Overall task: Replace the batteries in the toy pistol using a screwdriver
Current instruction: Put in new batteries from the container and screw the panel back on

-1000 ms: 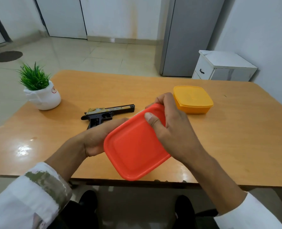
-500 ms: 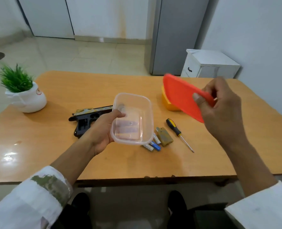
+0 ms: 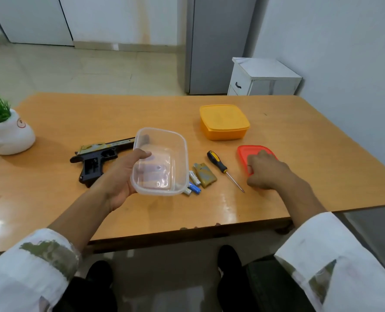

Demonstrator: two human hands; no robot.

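Our right hand (image 3: 268, 173) has set the red lid (image 3: 255, 150) down centre-right, still pinching it; our left hand (image 3: 119, 177) grips the opened clear container (image 3: 162, 131); batteries (image 3: 194, 179) next.

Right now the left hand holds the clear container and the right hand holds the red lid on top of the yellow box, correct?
Not quite. The right hand holds the red lid on the table, nearer the person than the yellow box and apart from it, not on top of it. The left hand does hold the clear container. The head view shows this.
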